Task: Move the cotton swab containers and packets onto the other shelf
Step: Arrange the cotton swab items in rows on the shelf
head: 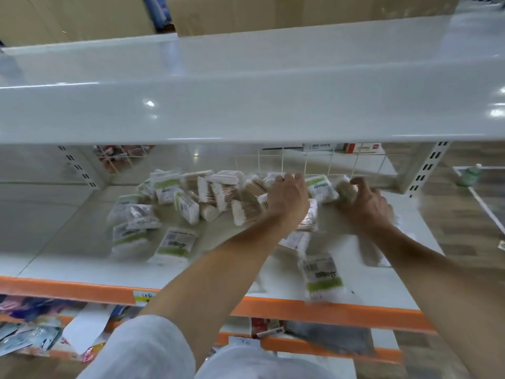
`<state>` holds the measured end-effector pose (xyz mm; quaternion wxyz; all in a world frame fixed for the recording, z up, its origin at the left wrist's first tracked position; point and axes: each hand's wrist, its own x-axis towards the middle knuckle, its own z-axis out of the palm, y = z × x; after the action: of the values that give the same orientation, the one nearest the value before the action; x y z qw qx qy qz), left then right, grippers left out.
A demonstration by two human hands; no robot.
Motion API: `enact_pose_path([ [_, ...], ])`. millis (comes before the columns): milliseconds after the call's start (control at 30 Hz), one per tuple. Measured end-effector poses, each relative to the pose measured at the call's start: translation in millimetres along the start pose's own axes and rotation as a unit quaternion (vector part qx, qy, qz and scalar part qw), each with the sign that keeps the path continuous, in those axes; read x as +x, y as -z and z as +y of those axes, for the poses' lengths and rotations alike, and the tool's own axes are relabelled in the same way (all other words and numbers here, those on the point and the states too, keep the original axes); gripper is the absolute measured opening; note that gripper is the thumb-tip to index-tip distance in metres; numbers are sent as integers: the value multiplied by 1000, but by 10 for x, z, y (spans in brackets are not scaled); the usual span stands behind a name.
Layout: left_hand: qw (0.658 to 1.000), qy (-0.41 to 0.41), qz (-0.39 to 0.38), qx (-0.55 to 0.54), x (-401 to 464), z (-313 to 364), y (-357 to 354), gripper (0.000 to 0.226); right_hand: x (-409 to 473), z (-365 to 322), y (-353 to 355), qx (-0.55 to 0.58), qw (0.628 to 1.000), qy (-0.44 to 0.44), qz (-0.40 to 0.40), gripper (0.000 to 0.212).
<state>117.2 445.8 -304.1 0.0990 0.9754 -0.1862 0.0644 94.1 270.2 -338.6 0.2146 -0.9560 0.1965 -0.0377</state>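
Several cotton swab packets lie scattered on the white middle shelf (382,280) with an orange front edge. Some are flat white-and-green packets (323,277), others are clear bundles of wooden-stick swabs (246,209). My left hand (287,196) reaches into the pile at the back, fingers curled over the packets there. My right hand (364,202) grips a round swab container (346,190) near the back right. The wide white shelf (246,94) above is bare.
A wire grid (306,162) backs the middle shelf, with slotted uprights (429,166) at both sides. Lower orange-edged shelves (314,343) hold mixed packaged goods. Cardboard boxes (82,17) stand behind the top shelf. Wooden floor lies to the right.
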Motion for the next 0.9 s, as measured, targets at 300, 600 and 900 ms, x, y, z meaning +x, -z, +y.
enact_pose_path([
  [300, 992, 1, -70, 103, 120, -9, 59, 36, -96, 82, 148, 190, 982, -21, 8, 44],
  [600, 991, -25, -28, 126, 223, -184, -65, 51, -218, 60, 370, 489, 866, -104, 16, 46],
  [900, 822, 139, -95, -545, 122, -520, 239, 35, -475, -2, 218, 696, 694, -115, -143, 63],
])
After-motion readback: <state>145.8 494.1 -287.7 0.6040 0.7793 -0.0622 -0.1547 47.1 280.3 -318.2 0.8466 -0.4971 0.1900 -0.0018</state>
